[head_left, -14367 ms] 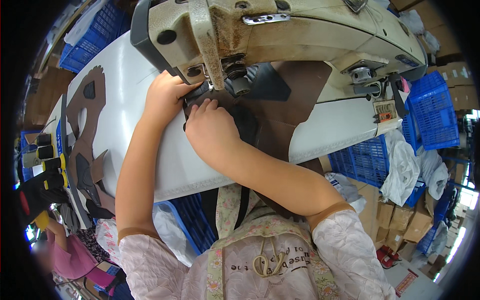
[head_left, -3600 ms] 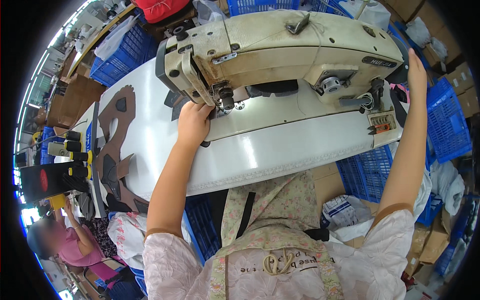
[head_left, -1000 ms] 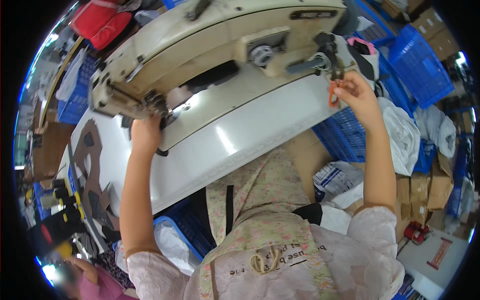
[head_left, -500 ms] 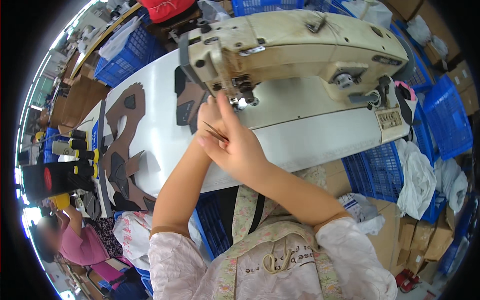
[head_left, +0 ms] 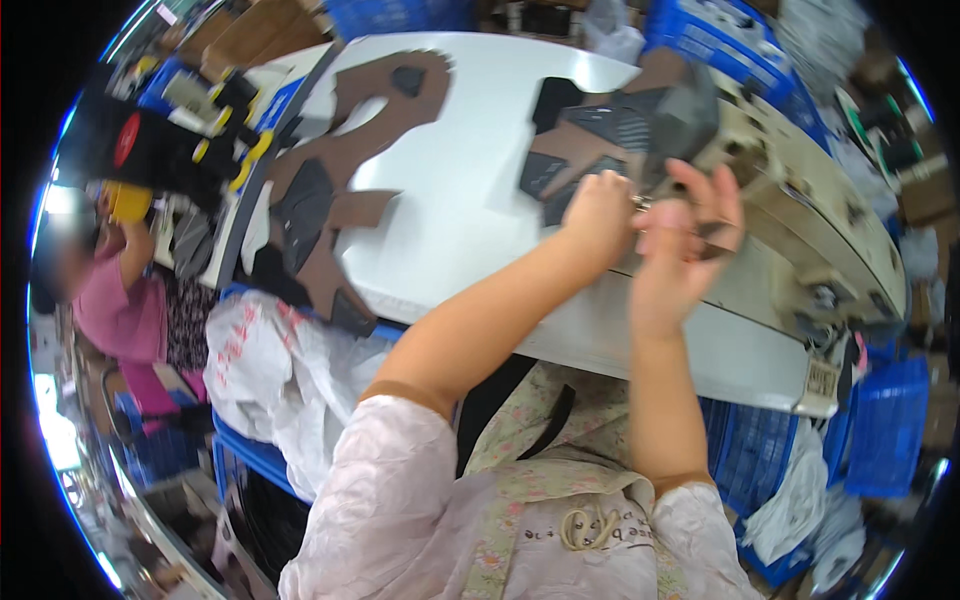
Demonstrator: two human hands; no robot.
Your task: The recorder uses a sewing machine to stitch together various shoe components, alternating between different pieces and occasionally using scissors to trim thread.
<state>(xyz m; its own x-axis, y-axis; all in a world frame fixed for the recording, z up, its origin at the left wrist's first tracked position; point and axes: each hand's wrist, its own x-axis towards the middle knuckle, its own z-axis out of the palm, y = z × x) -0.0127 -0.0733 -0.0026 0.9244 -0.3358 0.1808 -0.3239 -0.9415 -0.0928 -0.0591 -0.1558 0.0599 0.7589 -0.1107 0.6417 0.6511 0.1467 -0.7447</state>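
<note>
At the needle end of a cream sewing machine [head_left: 800,200], my two hands are close together. My left hand [head_left: 597,218] is closed, its knuckles up, over the near edge of a brown shoe-upper piece with black patches [head_left: 585,145]. What its fingers grip is hidden. My right hand [head_left: 685,235] is smeared by motion beside the machine head [head_left: 685,115], some fingers raised and curled. Dark tweezers [head_left: 712,236] seem to lie in its palm, too blurred to see clearly. A small shiny metal part shows between the hands.
Another long brown upper piece with black patches [head_left: 305,200] lies on the left of the white table [head_left: 450,170]. Yellow-and-black thread spools [head_left: 235,130] stand beyond. A white bag [head_left: 285,390] sits below the table edge. A co-worker in pink [head_left: 120,310] sits far left. Blue crates [head_left: 885,425] stand right.
The view has swung left, so the machine and table appear turned. My hands, crossed near the needle before, are now side by side. The tweezers no longer point out clearly from my right hand.
</note>
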